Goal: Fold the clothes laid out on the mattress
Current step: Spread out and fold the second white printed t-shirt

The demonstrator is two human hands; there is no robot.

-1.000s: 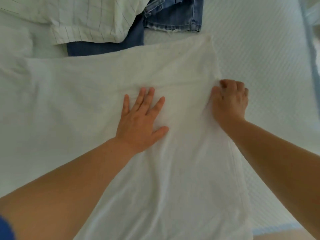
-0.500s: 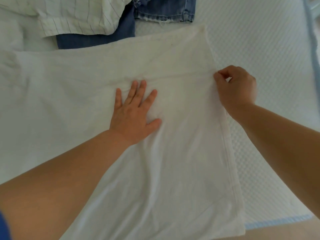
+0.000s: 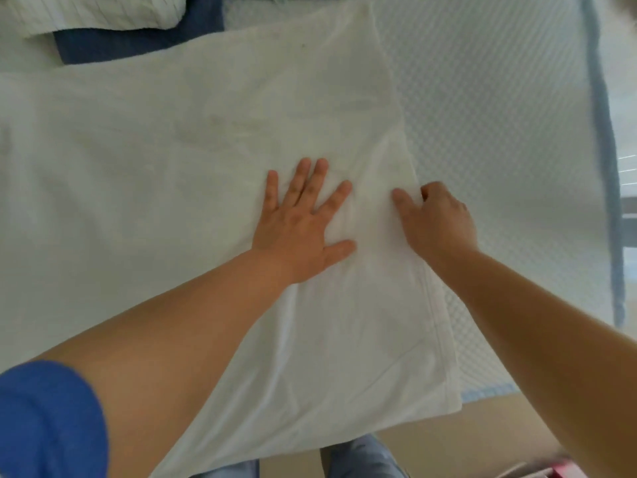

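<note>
A white T-shirt (image 3: 213,139) lies spread across the quilted mattress (image 3: 499,132), filling the frame's centre and left. The left hand (image 3: 300,229) presses flat on it, fingers straight and splayed. Just right of it, the right hand (image 3: 436,219) pinches the shirt's right edge, fingers curled, thumb on top. Striped and blue garments (image 3: 138,39) sit upper left

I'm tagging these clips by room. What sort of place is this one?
Most likely a bedroom, at the side of a bed: a bare quilted mattress with blue piping, laundry spread over it, such as the white garment and a striped shirt, and plain flooring below its edge.
</note>
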